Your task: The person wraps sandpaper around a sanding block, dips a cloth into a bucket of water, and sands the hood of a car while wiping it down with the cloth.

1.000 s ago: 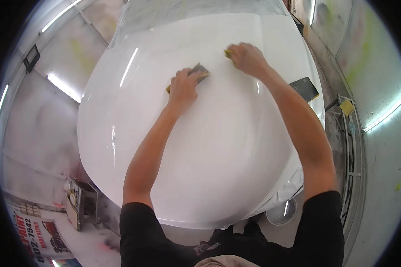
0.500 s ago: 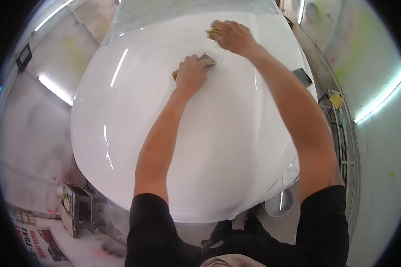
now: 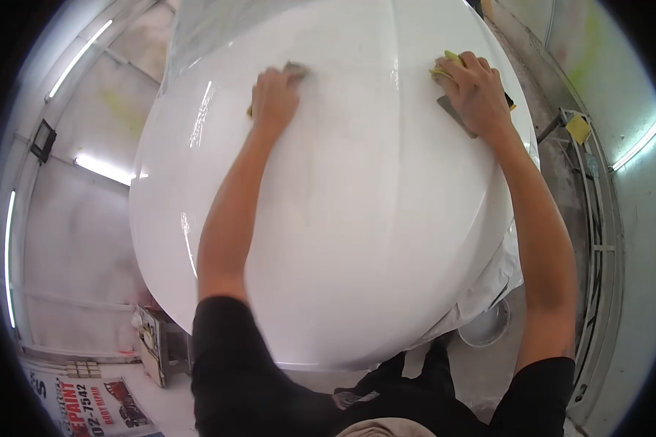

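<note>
A glossy white car hood (image 3: pixel 342 218) fills the middle of the view. On its far left part my left hand (image 3: pixel 275 102) is closed on a sanding pad (image 3: pixel 296 71), whose grey end and yellowish edge stick out past the fingers. At the far right of the hood, my right hand (image 3: pixel 477 95) is closed around a crumpled yellow-green sponge or cloth (image 3: pixel 448 63). A dark grey flat sheet (image 3: pixel 455 116) shows beneath that hand; whether the fingers touch it is hidden. Faint grey smears mark the hood between the hands.
Crumpled wrapping (image 3: pixel 488 280) hangs along the hood's near right edge, above a bucket (image 3: pixel 485 324) on the floor. To the right stands a metal frame rack (image 3: pixel 598 197) with a yellow pad (image 3: pixel 579 130). A small cabinet (image 3: pixel 153 346) and a printed banner (image 3: pixel 95 404) are lower left.
My right hand has moved right with the yellow-green sponge or cloth, now over the dark sheet. My left hand has shifted left and farther up the hood with the sanding pad. The camera view has shifted.
</note>
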Available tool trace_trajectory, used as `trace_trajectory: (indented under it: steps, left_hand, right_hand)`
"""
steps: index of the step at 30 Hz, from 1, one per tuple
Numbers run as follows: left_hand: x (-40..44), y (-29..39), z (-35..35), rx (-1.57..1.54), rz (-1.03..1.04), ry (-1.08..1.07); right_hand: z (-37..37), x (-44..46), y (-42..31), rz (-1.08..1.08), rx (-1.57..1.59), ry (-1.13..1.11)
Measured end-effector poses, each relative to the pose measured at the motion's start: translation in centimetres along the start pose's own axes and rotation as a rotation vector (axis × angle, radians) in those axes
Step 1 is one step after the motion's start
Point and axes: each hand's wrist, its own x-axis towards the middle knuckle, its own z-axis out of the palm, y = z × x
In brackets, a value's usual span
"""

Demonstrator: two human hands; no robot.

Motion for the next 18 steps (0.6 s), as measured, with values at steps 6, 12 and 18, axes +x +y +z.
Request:
trace_trajectory:
  steps: [6,12,18]
  left_hand:
    - [-12.1,3.9,-6.0,0.035,0.071,0.022]
    - [-20.5,3.3,-10.0,-0.011,0.022,0.016]
    - [2.2,-5.5,1.2,0.212,-0.259,0.038]
  right_hand:
    - [-0.5,0.4,0.2,0.011,0.033,0.011]
    - [-1.0,0.3,-0.4,0.032,-0.021,-0.055]
    - [-0.7,0.3,0.3,-0.011,0.015,-0.025]
